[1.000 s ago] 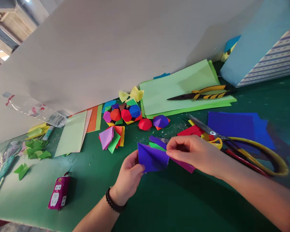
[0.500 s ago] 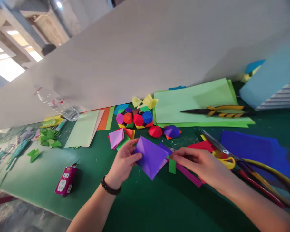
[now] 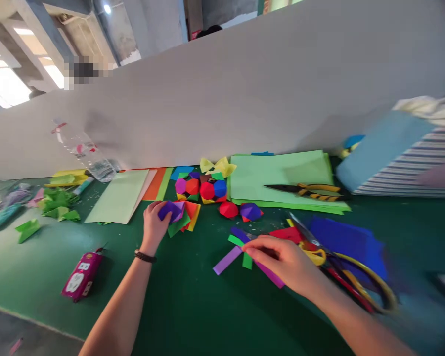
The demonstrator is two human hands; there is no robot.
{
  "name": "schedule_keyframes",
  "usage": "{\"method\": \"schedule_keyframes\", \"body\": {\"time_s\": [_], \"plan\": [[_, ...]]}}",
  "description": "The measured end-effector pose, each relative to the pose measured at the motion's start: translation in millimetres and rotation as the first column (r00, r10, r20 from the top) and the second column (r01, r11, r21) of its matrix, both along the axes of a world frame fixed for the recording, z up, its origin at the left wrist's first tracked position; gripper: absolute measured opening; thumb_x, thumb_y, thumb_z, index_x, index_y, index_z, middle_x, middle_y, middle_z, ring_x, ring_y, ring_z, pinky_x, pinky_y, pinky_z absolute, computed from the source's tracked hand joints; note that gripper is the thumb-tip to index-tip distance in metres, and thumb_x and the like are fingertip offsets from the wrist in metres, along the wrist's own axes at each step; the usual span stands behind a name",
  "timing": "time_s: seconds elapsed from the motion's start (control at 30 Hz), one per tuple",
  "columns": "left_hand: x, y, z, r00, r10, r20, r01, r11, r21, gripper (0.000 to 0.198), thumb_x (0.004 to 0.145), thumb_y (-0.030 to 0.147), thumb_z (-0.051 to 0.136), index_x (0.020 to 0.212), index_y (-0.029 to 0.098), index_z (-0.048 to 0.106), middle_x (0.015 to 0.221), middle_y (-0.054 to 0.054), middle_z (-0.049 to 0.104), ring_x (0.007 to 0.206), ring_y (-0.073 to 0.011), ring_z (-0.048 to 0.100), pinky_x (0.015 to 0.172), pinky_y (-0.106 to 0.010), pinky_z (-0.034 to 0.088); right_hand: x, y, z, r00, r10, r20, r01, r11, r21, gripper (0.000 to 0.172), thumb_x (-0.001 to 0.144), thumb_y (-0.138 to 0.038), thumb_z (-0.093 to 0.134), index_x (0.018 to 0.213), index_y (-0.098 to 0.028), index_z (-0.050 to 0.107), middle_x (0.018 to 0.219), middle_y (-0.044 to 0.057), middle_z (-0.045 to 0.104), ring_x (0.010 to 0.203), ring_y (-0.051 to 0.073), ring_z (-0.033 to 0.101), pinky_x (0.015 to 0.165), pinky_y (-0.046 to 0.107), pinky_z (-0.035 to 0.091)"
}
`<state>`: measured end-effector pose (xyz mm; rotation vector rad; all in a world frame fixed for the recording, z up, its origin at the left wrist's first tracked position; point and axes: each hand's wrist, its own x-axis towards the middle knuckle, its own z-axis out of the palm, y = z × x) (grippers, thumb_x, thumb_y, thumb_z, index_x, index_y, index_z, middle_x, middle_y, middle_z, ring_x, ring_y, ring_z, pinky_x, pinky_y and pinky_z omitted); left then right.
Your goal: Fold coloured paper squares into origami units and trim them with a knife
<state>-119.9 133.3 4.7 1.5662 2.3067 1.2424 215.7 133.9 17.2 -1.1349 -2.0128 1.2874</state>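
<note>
My left hand is closed on a purple paper piece, held at the stack of coloured paper pieces, with green, red and orange edges showing. The fingers of my right hand pinch the end of a light purple paper strip. Green strips, a dark blue strip and a magenta strip lie around those fingertips; whether any of these are also held I cannot tell. Beyond the hands sit a red folded paper piece, a blue one and a cluster of many-coloured folded pieces.
Large scissors and blue sheets lie to the right. Pliers rest on light green sheets. At left are a magenta box, a clear bottle and green scraps. A striped bag stands back right.
My left hand has moved left to the paper stack with the purple piece, away from my right hand. A light purple strip now shows at my right fingertips. The view has shifted somewhat.
</note>
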Motion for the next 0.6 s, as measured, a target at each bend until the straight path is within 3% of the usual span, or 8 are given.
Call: {"method": "schedule_keyframes", "body": {"time_s": [0.1,0.2,0.27,0.33,0.43,0.6], "plan": [[2,4,0.5,0.997,-0.064,-0.04,0.063,0.998,-0.022,0.028,0.069,0.03,0.066,0.094,0.019,0.072,0.11,-0.012,0.065,0.111,-0.0324,0.057,0.106,-0.052,0.04,5,2,16.1,0.995,-0.02,0.093,0.0,0.979,0.204,0.026,0.09,-0.044,0.056,0.089,-0.026,0.075,0.085,0.001,0.071,0.068,0.013,0.064,0.06,0.023,0.049],[0,11,-5.6,0.993,-0.111,-0.05,0.11,0.994,-0.023,0.033,0.073,0.038,0.061,0.097,0.017,0.07,0.117,-0.016,0.063,0.117,-0.0368,0.054,0.107,-0.058,0.035,36,21,30.3,0.939,-0.235,0.25,0.156,0.942,0.299,0.024,0.089,-0.043,0.059,0.102,-0.03,0.073,0.099,0.001,0.071,0.078,0.015,0.065,0.072,0.027,0.051],[-1,13,-9.6,0.978,-0.118,-0.171,0.112,0.993,-0.047,0.035,0.08,0.044,0.055,0.101,0.02,0.069,0.121,-0.014,0.063,0.119,-0.0356,0.053,0.108,-0.059,0.033,70,38,35.6,0.826,-0.438,0.353,0.307,0.877,0.371,0.026,0.09,-0.037,0.057,0.111,-0.026,0.07,0.113,0.006,0.068,0.096,0.02,0.065,0.087,0.034,0.049],[0,12,-11.7,0.965,-0.103,-0.241,0.098,0.995,-0.034,0.038,0.084,0.047,0.05,0.105,0.021,0.067,0.129,-0.014,0.06,0.126,-0.0349,0.05,0.11,-0.06,0.029,104,55,34.0,0.689,-0.557,0.463,0.402,0.826,0.396,0.028,0.088,-0.031,0.061,0.113,-0.02,0.069,0.115,0.011,0.066,0.104,0.027,0.063,0.092,0.041,0.048],[0,11,-14.0,0.948,-0.089,-0.305,0.1,0.995,0.021,0.039,0.087,0.048,0.048,0.108,0.021,0.066,0.133,-0.015,0.057,0.131,-0.0355,0.046,0.109,-0.058,0.032,138,75,17.8,0.587,-0.506,0.632,0.415,0.858,0.302,0.033,0.087,-0.035,0.066,0.115,-0.017,0.064,0.116,0.011,0.064,0.103,0.025,0.062,0.09,0.044,0.051],[-4,10,-21.7,0.929,-0.073,-0.364,0.143,0.975,0.168,0.032,0.086,0.046,0.054,0.103,0.022,0.068,0.122,-0.012,0.063,0.118,-0.0347,0.056,0.1,-0.057,0.044,149,88,-9.1,0.554,-0.377,0.742,0.393,0.904,0.166,0.036,0.094,-0.038,0.059,0.124,-0.018,0.057,0.125,0.009,0.059,0.105,0.022,0.061,0.087,0.043,0.054]]}}
